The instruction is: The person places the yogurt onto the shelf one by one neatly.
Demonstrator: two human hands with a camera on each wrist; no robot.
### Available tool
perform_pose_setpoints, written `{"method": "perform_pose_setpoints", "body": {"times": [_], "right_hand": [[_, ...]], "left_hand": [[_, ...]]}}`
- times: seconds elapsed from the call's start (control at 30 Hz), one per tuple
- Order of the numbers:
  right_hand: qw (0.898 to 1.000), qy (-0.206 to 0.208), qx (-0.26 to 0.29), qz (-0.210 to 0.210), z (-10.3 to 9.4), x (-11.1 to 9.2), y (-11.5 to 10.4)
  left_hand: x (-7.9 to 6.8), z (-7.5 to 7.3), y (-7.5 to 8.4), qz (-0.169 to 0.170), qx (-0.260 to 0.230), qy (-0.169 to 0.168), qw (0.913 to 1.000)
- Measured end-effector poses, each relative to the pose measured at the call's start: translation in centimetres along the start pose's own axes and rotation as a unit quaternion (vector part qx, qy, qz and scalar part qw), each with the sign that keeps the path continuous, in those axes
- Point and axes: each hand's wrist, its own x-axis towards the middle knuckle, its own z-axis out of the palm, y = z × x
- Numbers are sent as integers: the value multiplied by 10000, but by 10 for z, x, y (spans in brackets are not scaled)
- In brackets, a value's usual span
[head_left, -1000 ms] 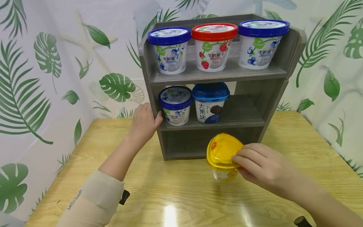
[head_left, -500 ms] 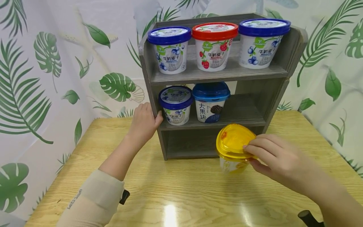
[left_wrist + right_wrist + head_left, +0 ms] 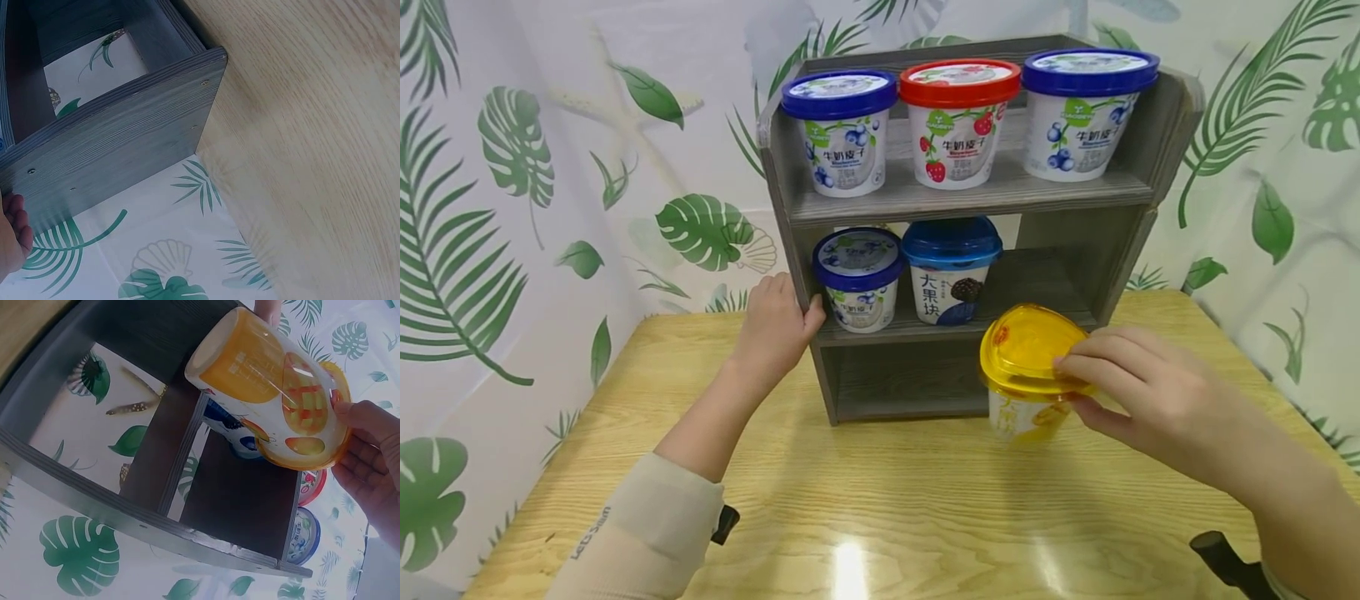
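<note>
My right hand (image 3: 1142,392) pinches the rim of a yogurt cup's yellow lid (image 3: 1033,346), fingers on top and thumb below. The white and yellow cup (image 3: 269,381), printed with mango pictures, hangs tilted in front of the shelf's lower part. At the shelf's left side, my left hand (image 3: 778,329) grips the edge of the grey wooden shelf (image 3: 880,387), thumb at the front. In the left wrist view, curled fingers (image 3: 19,219) lie against the outer side panel. On the middle board stand a blueberry cup (image 3: 860,287) and a blue-lidded blackberry cup (image 3: 951,279).
Along the top board stand a blue-lidded cup (image 3: 842,137), a red-lidded strawberry cup (image 3: 961,133) and another blue-lidded cup (image 3: 1086,117). The shelf stands on a wooden table (image 3: 880,517), before a leaf-patterned backdrop (image 3: 587,167).
My right hand has moved the yellow-lidded cup up and right, toward the right half of the shelf. My left hand keeps its grip on the shelf's side.
</note>
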Motion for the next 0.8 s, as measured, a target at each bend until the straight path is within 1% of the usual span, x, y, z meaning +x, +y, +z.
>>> {"method": "perform_pose_setpoints", "body": {"times": [0.13,0.23,0.37,0.47,0.63,0.8], "right_hand": [[10000,-33,-65,-39,-4,2,5],[9998,-122,-157,-48,-8,4,8],[9996,-154,-219,-63,-11,6,13],[9997,-150,-177,-27,-15,6,18],[9990,-363,-236,72,-22,7,26],[9990,-373,-216,106,-26,8,33]], "left_hand": [[0,0,0,-11,-24,-10,10000],[0,0,-1,70,20,80,9999],[0,0,-1,96,44,91,9999],[0,0,-1,98,57,84,9999],[-1,2,-2,108,80,135,9998],[-1,2,-3,117,62,134,9998]]}}
